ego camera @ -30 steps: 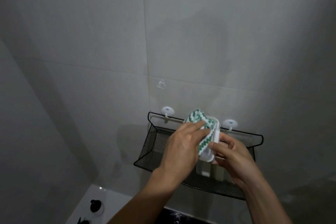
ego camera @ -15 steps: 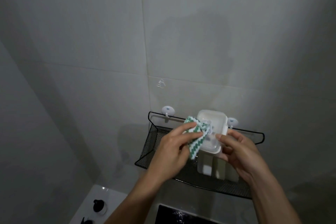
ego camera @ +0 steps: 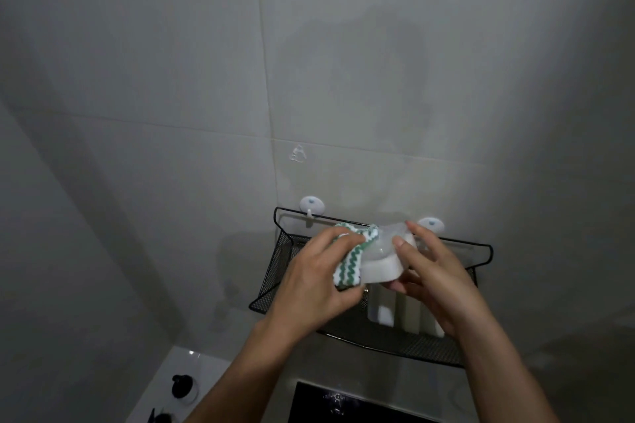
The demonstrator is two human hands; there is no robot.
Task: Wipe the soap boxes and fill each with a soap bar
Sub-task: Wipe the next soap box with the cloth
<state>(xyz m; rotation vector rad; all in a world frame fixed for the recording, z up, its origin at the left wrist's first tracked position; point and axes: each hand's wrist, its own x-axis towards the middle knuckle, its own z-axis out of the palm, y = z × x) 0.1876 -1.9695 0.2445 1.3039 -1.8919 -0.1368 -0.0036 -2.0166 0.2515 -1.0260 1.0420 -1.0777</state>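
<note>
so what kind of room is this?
Most likely a bathroom or shower corner: tiled walls, a black mesh rack hung on suction hooks, and the left hand wiping a soap box, held by the right hand, with a cloth.

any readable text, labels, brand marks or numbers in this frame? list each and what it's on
None readable.
Soap box: plain white, no print showing.
Cloth: green zigzag pattern only, no lettering.
Wall hooks: a blue dot, no text.
Clear mark on the wall tile: a shape, not legible writing.
</note>
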